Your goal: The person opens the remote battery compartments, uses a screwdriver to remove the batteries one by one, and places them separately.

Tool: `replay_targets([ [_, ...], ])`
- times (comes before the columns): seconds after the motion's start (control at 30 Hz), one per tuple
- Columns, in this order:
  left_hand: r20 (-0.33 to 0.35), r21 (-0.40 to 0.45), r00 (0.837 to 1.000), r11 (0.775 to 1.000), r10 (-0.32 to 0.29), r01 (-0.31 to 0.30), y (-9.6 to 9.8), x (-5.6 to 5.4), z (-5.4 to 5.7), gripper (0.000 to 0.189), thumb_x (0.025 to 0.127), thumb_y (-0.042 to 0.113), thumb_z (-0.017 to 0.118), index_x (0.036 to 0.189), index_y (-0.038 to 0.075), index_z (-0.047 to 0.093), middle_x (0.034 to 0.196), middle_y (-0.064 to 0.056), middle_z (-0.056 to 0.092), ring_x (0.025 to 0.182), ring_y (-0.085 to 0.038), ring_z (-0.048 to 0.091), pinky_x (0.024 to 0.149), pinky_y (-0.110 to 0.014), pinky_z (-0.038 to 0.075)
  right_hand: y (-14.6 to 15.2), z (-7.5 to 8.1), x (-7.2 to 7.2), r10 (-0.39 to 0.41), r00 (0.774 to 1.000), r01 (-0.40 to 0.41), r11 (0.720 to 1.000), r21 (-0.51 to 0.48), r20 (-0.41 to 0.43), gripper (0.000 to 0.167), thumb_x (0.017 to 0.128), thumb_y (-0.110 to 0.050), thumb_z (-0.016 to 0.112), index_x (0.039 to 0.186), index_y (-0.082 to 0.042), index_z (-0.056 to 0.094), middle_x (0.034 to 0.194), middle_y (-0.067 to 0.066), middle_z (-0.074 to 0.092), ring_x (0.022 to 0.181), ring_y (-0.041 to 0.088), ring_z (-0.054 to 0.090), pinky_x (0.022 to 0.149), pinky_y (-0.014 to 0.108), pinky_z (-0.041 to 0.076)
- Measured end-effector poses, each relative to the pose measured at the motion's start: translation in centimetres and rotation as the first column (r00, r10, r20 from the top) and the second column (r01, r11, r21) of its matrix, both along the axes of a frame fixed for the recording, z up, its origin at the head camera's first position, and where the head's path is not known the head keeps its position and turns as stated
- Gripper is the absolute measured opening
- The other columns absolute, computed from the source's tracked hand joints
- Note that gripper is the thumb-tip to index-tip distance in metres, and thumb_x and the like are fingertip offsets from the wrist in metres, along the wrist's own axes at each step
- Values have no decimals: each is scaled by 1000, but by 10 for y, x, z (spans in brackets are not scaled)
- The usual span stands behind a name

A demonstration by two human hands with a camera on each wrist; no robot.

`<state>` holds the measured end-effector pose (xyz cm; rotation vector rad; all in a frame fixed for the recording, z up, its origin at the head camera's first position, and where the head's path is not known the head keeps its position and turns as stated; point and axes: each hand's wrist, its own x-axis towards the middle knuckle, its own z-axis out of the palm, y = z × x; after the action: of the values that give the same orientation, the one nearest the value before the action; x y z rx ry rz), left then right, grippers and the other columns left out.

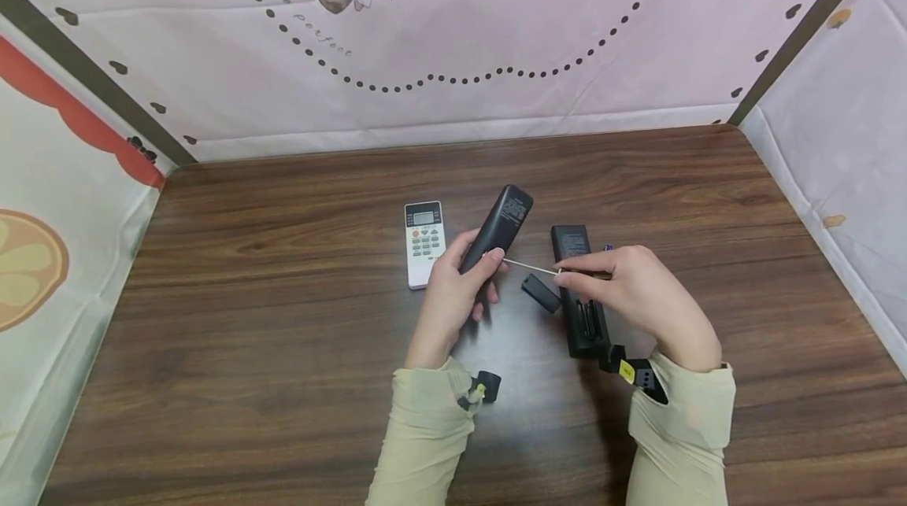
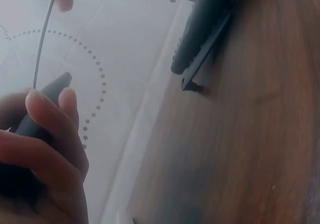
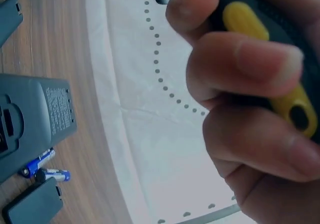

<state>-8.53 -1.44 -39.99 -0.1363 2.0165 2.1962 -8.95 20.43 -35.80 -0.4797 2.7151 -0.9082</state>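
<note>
My left hand (image 1: 448, 289) grips a black remote control (image 1: 507, 216), tilted above the table with its label side up. A screwdriver (image 3: 246, 20) with a black and yellow handle is held in my right hand (image 1: 641, 293), its fingers curled round the handle. The thin metal shaft (image 2: 42, 44) reaches across to the held remote, by the left thumb; whether the tip touches it, I cannot tell. Below the right hand lies a second black remote (image 1: 571, 238), its battery compartment uncovered. Beside it is a loose black battery cover (image 1: 541, 293).
On the wooden table (image 1: 269, 317), a white remote with a small screen (image 1: 425, 242) lies left of the held one. Two blue batteries (image 3: 39, 163) and another black cover (image 3: 35, 203) sit beside the second remote. A printed cloth (image 1: 496, 18) rises behind the table.
</note>
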Motion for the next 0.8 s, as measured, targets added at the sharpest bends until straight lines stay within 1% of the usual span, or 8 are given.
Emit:
replay_targets([
  [0.03, 5, 24, 1000, 1000, -15, 15, 0, -1, -2, 32, 84, 25, 63, 113, 19, 54, 82, -11, 64, 45, -18, 50, 31, -24, 34, 2, 0, 0, -3, 1000, 3, 1000, -6, 8, 42, 80, -54, 54, 105, -22, 67, 67, -9, 64, 69, 11, 59, 69, 34, 47],
  [0.13, 3, 66, 999, 997, -46, 45, 1, -4, -13, 35, 82, 29, 65, 114, 21, 53, 87, -17, 63, 45, -17, 49, 29, -24, 32, 6, -1, 0, -10, 1000, 11, 1000, -21, 23, 42, 79, -55, 54, 103, -23, 68, 65, -6, 63, 64, 12, 55, 57, 28, 42],
  [0.23, -4, 88, 998, 995, -56, 56, 2, -6, -22, 39, 79, 34, 66, 114, 22, 53, 92, -23, 61, 45, -16, 49, 29, -25, 31, 8, -1, 0, -11, 1000, 12, 999, -33, 27, 40, 79, -55, 55, 101, -24, 69, 63, -3, 61, 55, 12, 46, 46, 26, 35],
  [0.3, -6, 92, 998, 994, -57, 58, 3, -7, -25, 41, 78, 36, 67, 115, 23, 52, 93, -24, 60, 45, -16, 48, 30, -24, 31, 10, -2, 0, -12, 1000, 13, 999, -41, 28, 38, 79, -54, 55, 100, -26, 69, 62, -3, 61, 51, 12, 42, 43, 25, 33],
  [0.37, -3, 99, 998, 993, -59, 59, 3, -7, -26, 42, 78, 37, 67, 115, 24, 52, 94, -25, 60, 46, -16, 48, 30, -24, 30, 11, -3, 0, -14, 999, 15, 999, -48, 31, 36, 79, -54, 56, 99, -27, 69, 61, -2, 60, 48, 11, 37, 41, 25, 32],
  [0.5, 8, 115, 998, 991, -64, 62, 3, -7, -25, 43, 77, 38, 67, 115, 23, 52, 96, -25, 58, 47, -16, 47, 31, -23, 29, 13, -5, -1, -15, 999, 18, 998, -63, 47, 35, 79, -54, 56, 99, -28, 68, 62, -3, 60, 45, 10, 34, 40, 25, 32],
  [0.63, 16, 129, 998, 990, -66, 64, 3, -6, -23, 45, 76, 39, 68, 115, 23, 51, 96, -25, 57, 48, -15, 47, 31, -22, 28, 15, -5, -1, -29, 996, 36, 995, -88, 84, 36, 78, -55, 56, 100, -29, 68, 63, 0, 60, 45, 12, 38, 41, 26, 34],
  [0.8, 17, 145, 998, 987, -68, 64, 2, -6, -21, 46, 76, 37, 69, 116, 22, 51, 98, -26, 57, 49, -15, 47, 32, -21, 29, 16, -5, -1, -48, 991, 63, 992, -112, 124, 32, 77, -56, 57, 96, -32, 68, 64, 3, 59, 46, 15, 42, 42, 27, 36],
])
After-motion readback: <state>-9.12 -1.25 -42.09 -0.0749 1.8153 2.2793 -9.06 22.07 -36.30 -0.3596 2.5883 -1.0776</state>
